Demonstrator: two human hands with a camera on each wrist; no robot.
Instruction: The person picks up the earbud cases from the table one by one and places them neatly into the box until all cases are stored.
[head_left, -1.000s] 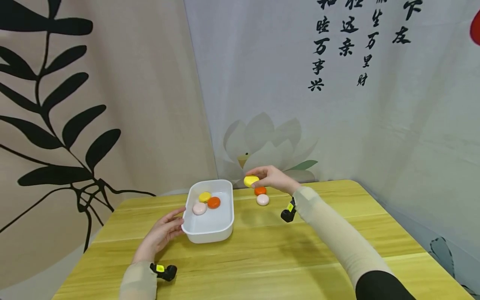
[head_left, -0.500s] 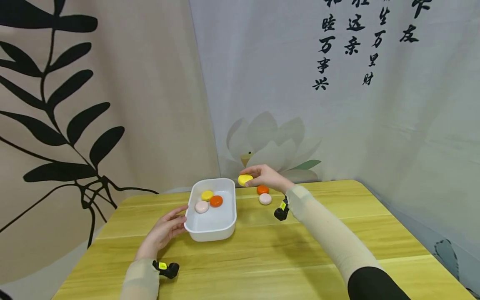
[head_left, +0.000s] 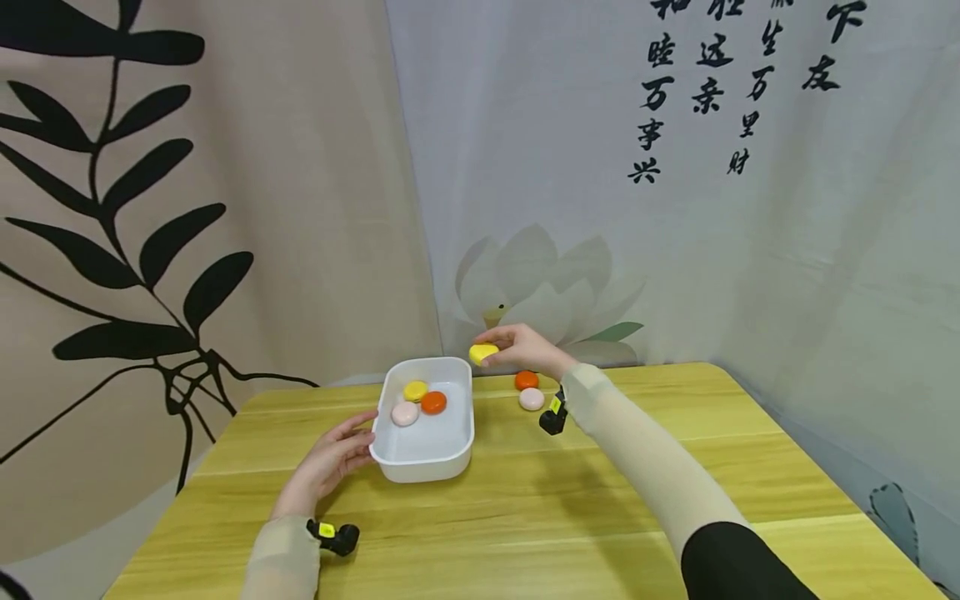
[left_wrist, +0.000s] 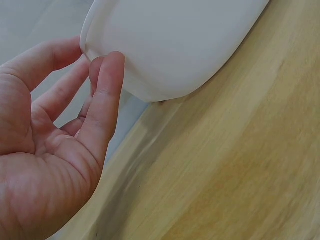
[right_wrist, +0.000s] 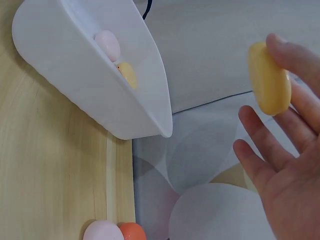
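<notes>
One partly hidden yellow disc (head_left: 480, 351), right grip (head_left: 527, 346) pinching it, left grip (head_left: 330, 462) loosely spread

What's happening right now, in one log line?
right hand: holds yellow disc; left hand: touches white tub; in tub: second yellow disc, pink disc, orange disc; on table: second orange disc, second pink disc

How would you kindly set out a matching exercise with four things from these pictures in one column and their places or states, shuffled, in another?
Column one
1. White tub
2. Right grip
3. Left grip
4. Orange piece outside the tub

Column two
A. Touches the tub's side
B. On the table, next to a pale pink piece
C. Has three pieces inside
D. Pinches a yellow piece

Right pairs: 1-C, 2-D, 3-A, 4-B
</notes>
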